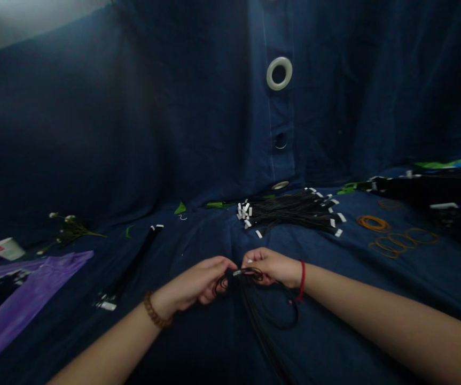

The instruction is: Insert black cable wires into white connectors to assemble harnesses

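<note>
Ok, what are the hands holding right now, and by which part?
The left hand and right hand pinch a bundle of black cords at its looped upper end, close together, the hold partly hidden by the fingers.

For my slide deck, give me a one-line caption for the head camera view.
Left hand and right hand hold a black cord bundle on blue cloth.

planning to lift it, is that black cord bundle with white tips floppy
Likely floppy: the black cord bundle lies slumped and spread, so it would probably droop. Each cord looks thin and light. The white tips might snag.
</note>
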